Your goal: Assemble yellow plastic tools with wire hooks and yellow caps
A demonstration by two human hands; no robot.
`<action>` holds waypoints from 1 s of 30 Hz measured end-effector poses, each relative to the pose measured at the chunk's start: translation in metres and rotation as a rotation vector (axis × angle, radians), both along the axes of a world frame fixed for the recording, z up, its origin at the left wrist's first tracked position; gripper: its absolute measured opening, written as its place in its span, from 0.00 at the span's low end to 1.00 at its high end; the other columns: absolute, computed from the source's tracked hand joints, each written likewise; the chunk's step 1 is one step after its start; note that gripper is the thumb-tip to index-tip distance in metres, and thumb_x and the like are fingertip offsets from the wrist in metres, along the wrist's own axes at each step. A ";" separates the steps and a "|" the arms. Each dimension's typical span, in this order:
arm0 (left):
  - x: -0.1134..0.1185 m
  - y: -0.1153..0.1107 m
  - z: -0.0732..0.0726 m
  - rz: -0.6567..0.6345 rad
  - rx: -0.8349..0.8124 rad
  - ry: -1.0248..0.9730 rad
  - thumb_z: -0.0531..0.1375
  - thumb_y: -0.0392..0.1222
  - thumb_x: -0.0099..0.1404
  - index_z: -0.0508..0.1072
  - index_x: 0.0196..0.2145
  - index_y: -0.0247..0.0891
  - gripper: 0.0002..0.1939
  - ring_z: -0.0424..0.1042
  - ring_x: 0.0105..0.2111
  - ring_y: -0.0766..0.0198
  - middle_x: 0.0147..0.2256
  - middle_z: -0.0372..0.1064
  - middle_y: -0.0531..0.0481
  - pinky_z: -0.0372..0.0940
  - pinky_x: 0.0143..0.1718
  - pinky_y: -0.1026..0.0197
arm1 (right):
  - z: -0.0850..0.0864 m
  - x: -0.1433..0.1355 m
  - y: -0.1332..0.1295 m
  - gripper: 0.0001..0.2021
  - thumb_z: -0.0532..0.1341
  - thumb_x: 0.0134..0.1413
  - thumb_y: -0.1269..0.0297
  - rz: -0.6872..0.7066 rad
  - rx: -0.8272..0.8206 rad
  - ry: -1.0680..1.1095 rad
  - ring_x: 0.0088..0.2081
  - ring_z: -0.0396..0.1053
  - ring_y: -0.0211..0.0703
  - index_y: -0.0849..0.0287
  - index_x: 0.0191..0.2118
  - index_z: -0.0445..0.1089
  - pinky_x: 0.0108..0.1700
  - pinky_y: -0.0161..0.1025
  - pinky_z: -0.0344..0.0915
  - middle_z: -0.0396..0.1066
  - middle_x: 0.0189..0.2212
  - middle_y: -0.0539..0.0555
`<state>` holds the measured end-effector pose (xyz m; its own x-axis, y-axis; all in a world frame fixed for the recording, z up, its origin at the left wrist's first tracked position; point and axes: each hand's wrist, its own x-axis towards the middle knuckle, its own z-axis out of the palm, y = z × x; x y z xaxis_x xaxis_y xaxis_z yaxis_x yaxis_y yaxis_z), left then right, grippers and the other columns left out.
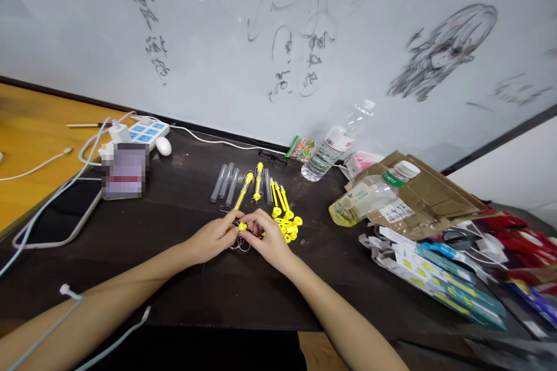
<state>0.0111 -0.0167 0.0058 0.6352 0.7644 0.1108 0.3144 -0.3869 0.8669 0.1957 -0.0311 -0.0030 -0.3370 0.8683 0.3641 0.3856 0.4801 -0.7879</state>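
Note:
My right hand (268, 240) pinches a small yellow plastic cap (242, 226). Closed against it, the fingertips of my left hand (214, 239) hold a thin metal ring (235, 222), partly hidden by the fingers. Loose metal rings (240, 244) lie on the table just below the fingers. Beyond the hands are clear plastic tubes (232, 186), and two tubes with yellow ends and inserts, one a capped yellow tube (258, 181). To their right lie several yellow rods (278, 196) with silvery tips. A pile of yellow caps (287, 229) sits beside my right hand.
On the dark table (183, 290), a water bottle (326, 153) and a tilted drink bottle (369, 194) stand right, near cardboard (439, 197) and an opened box (435, 278). A phone (65, 211), power strip (150, 132) and white cables are at left. A whiteboard (209, 58) rises behind.

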 end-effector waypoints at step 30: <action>-0.008 0.010 0.000 0.522 0.167 -0.439 0.51 0.44 0.68 0.66 0.31 0.37 0.12 0.58 0.25 0.69 0.25 0.59 0.55 0.56 0.27 0.67 | -0.010 0.019 0.019 0.02 0.58 0.54 0.71 -0.309 0.284 -0.700 0.39 0.63 0.46 0.57 0.33 0.63 0.40 0.40 0.54 0.69 0.32 0.52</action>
<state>0.0034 -0.0062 0.0054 0.0599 0.9077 0.4154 0.1294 -0.4197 0.8984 0.2144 -0.0117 -0.0129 -0.3288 0.8653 0.3783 0.8910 0.4170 -0.1796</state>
